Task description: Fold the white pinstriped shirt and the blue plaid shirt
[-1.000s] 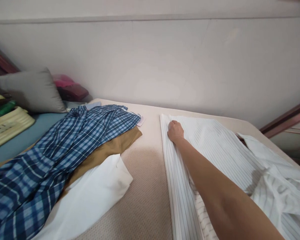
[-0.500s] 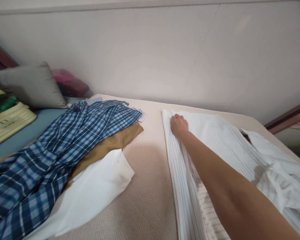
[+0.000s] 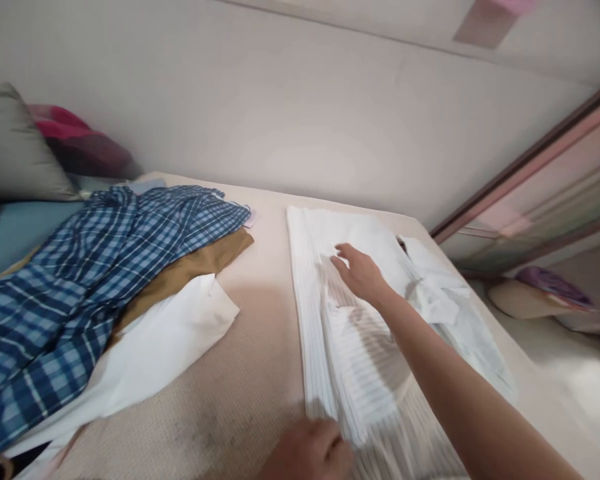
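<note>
My work location is a home, apparently a bedroom. Indicators: the beige-covered bed [image 3: 270,320] before me; a grey pillow [image 3: 17,153] at the far left; a blue plaid garment [image 3: 100,267] and a white striped garment [image 3: 310,320] laid on the bed; a plain pale wall [image 3: 290,120] behind it.

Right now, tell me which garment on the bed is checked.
The blue garment, lying at the left over the brown garment. That one and the white garment look plain; the striped garment near the right hand has only lines.
</note>
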`<state>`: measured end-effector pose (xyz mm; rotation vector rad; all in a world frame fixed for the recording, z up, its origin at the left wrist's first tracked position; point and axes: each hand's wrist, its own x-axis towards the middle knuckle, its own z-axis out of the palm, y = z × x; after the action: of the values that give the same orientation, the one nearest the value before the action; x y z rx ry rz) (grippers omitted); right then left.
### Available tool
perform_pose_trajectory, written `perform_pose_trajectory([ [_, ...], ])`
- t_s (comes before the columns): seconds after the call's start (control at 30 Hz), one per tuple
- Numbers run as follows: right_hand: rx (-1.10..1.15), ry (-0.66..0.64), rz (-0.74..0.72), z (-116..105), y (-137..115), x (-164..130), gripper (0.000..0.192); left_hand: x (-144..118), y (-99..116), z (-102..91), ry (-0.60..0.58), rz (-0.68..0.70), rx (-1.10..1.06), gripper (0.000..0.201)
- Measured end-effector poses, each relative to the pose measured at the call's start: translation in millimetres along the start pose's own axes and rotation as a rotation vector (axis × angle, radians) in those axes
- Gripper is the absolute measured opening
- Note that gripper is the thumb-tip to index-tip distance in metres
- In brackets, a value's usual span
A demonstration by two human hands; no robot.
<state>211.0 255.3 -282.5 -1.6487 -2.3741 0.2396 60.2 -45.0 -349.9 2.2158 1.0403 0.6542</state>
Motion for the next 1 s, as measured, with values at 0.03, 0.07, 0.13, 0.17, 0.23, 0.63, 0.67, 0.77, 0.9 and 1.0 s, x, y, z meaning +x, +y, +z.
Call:
perform_pose_trajectory([
  [0.03,-0.040,0.032,0.108,-14,16,-33,0.028,2,-2,-4.8,0.011,-0.038,0.047,0.008],
  [0.07,-0.093,0.032,0.234,-25,33,-66,0.025,3,-4,-11.0,0.021,-0.078,0.104,0.011],
  [0.13,-0.177,0.007,0.493,-37,65,-124,0.028,3,-7,-25.7,0.036,-0.134,0.211,0.017],
  [0.17,-0.165,-0.024,0.604,-38,80,-146,0.032,3,-8,-33.2,0.041,-0.148,0.242,0.019],
  [0.23,0.008,-0.109,0.741,-32,102,-172,0.042,3,-8,-45.6,0.043,-0.164,0.260,0.019],
  [0.63,0.291,-0.150,0.597,-24,101,-170,0.018,6,9,-50.8,-0.104,-0.069,0.227,0.010],
  [0.67,0.262,-0.136,0.596,-26,103,-170,0.016,7,10,-50.9,-0.123,-0.061,0.237,0.008],
  [0.77,0.053,-0.167,0.551,-31,108,-170,0.012,8,14,-52.7,-0.180,-0.043,0.268,0.002],
  [0.9,-0.142,-0.252,0.545,-36,109,-172,0.017,7,19,-52.2,-0.156,-0.024,0.270,0.015],
  [1.0,-0.189,-0.277,0.583,-42,106,-173,0.022,5,21,-43.7,-0.103,-0.012,0.282,0.018],
])
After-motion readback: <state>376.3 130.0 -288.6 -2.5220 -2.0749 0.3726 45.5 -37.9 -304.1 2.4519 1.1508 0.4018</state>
